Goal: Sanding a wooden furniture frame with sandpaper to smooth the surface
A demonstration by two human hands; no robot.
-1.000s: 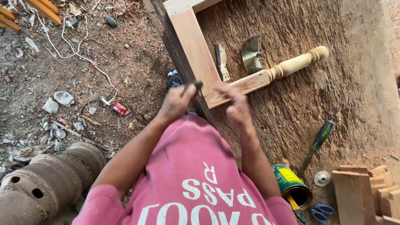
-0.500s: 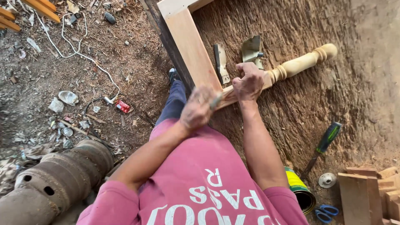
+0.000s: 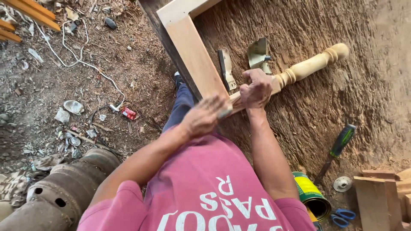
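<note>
A pale wooden frame rail (image 3: 192, 51) meets a turned wooden leg (image 3: 312, 64) at a corner on the rough workbench (image 3: 325, 102). My right hand (image 3: 256, 90) is closed around the square part of the leg, just beside the joint. Blurred by motion, my left hand (image 3: 203, 116) pinches a small grey piece (image 3: 224, 113), which looks like sandpaper, against the corner of the frame. My pink shirt fills the bottom of the view.
Two folded sandpaper pieces (image 3: 225, 66) (image 3: 258, 53) lie inside the frame. A green-handled chisel (image 3: 338, 143), open tin can (image 3: 310, 194), metal lid (image 3: 342, 184), blue scissors (image 3: 342, 216) and wood blocks (image 3: 376, 196) sit at right. Rusty wheel rims (image 3: 64, 188) and a white cable (image 3: 81, 60) lie on the littered ground.
My right hand left the spot by my left hand and took hold of the leg. My left hand moved right and down to the frame's corner with the grey piece.
</note>
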